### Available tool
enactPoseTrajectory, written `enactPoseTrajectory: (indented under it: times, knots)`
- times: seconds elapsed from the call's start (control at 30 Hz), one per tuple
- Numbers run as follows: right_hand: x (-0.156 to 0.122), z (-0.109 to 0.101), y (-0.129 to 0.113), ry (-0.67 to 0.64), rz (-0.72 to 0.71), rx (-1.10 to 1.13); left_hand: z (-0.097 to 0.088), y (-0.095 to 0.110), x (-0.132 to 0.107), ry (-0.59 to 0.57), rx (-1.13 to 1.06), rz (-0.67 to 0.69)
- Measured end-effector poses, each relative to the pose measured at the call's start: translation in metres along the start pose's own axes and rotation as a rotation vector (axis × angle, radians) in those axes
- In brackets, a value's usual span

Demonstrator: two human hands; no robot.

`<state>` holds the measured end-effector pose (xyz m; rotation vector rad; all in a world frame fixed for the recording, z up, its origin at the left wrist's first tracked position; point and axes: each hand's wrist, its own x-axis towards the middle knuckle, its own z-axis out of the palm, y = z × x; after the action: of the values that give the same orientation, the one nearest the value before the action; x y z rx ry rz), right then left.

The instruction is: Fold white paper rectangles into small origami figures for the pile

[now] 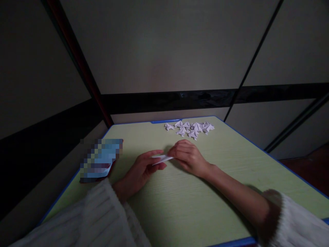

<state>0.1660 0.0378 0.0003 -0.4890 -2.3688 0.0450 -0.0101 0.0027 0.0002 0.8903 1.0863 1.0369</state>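
With the paper as the clock's centre and twelve pointing away from the person, a dark wall panel (38, 75) stands out at ten o'clock, next to a reddish upright strip (77, 58). At nine o'clock a flat, red-edged device (99, 161), its face blurred, lies up against the bench's left edge and takes up that side. A white left sleeve (97, 212) reaches in from seven o'clock, just below the device. The left hand (141, 168) pinches a small folded white paper (161, 159) between its fingers, above the middle of the bench (164, 206). The right hand (189, 156), coming from four o'clock, has bent fingers closed on the paper's right end. A blue strip (166, 121) sits along the far edge at twelve. At one o'clock, beyond the right hand, a cluster of folded paper shapes (195, 127) lies near that edge, some overlapping. Pale green, faintly grained surface stretches from the right forearm to the blue-trimmed edge at three o'clock. Pale panels with a glossy black band (169, 101) rise close behind the bench, in dim light.
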Motion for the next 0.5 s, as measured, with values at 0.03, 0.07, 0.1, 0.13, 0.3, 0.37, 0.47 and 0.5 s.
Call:
enactPoseTrajectory:
  times: [0.03, 0.07, 0.1, 0.13, 0.3, 0.37, 0.47, 0.5]
  knots:
    - [0.001, 0.000, -0.001, -0.004, 0.033, 0.029, 0.000, 0.000, -0.001, 0.004, 0.027, -0.003]
    - [0.002, 0.000, -0.003, -0.004, 0.087, 0.067, 0.000, 0.001, -0.001, -0.001, 0.067, 0.004]
    - [0.003, 0.001, -0.004, 0.000, 0.160, 0.113, 0.000, 0.002, -0.002, -0.008, 0.127, 0.027]
    - [0.004, 0.001, -0.006, 0.006, 0.251, 0.168, -0.001, 0.003, -0.002, -0.005, 0.210, 0.074]
    - [0.008, 0.006, -0.010, -0.006, 0.700, 0.518, -0.005, 0.013, -0.003, 0.124, 0.726, 0.582]
    - [0.010, 0.007, -0.013, -0.039, 0.801, 0.660, -0.005, 0.013, -0.003, 0.066, 0.819, 0.629]
    - [0.014, 0.007, -0.018, -0.071, 0.871, 0.836, -0.002, 0.009, -0.004, -0.022, 0.789, 0.450]
    - [0.015, 0.007, -0.020, -0.072, 0.890, 0.883, -0.001, 0.007, -0.004, -0.022, 0.734, 0.412]
